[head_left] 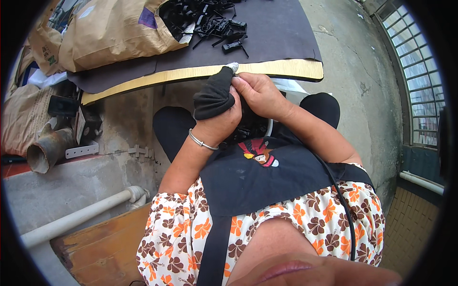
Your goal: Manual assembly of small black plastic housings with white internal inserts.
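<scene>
Though any held piece is hidden, your right hand [263, 96] pinches thumb to forefinger against your left hand [223, 120], whose grip under one black cloth [213, 97] I cannot tell; beyond both, loose black parts [215, 25] lie heaped on one table [284, 29], too tangled to count. Many seem left; the number done is unclear.

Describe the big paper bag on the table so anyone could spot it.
Find the table with the dark grey cover and pale wood-grain edge. On its left side lies a crumpled brown paper bag, mouth facing right. Unlike the paper sack farther left, it has a purple patch and black plastic parts heaped at its mouth.
</scene>
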`<state>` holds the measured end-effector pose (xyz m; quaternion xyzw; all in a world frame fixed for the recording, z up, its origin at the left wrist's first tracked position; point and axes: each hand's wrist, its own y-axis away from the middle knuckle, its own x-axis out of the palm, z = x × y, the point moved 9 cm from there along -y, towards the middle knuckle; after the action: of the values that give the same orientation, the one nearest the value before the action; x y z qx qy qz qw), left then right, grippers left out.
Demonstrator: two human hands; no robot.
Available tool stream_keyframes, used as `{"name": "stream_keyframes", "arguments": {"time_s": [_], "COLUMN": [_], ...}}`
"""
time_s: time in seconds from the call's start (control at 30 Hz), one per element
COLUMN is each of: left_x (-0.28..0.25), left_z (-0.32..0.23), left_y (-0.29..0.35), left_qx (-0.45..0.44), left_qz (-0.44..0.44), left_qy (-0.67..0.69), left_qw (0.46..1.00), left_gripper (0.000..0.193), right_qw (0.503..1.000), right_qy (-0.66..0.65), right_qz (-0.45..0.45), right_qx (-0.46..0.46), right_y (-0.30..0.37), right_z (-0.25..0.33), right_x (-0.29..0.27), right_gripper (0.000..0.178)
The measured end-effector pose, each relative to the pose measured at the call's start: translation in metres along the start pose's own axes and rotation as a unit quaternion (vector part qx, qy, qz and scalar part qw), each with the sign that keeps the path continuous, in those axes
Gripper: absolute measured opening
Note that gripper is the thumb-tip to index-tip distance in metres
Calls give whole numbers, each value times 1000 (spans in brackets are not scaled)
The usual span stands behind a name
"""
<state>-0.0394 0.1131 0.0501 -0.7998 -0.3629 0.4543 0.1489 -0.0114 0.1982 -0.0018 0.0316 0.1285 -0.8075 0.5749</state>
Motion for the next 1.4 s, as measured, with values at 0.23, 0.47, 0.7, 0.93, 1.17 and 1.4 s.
{"name": "stream_keyframes", "arguments": {"time_s": [0.23,0.47,0.7,0.93,1.17,1.4], "left_x": [-1,6,2,20,17,5], "left_z": [22,47,50,36,40,27], "left_y": [4,11,11,14,14,8], "left_qx": [-93,-266,-259,-224,-249,-94], "left_qz": [5,31,11,96,70,13], "left_qy": [127,380,358,453,395,155], "left_qw": [987,885,897,858,882,983], "left_gripper": [35,33,29,21,13,15], "right_qw": [996,984,995,998,986,996], "right_qy": [-77,96,65,22,133,16], "right_qz": [33,135,27,55,94,90], "right_qx": [4,64,-75,8,-30,8], "right_y": [0,4,-1,-7,-5,-4], "right_z": [4,-13,25,22,26,-6], "right_x": [0,-3,-27,-16,-8,12], "right_gripper": [28,17,10,13,29,32]}}
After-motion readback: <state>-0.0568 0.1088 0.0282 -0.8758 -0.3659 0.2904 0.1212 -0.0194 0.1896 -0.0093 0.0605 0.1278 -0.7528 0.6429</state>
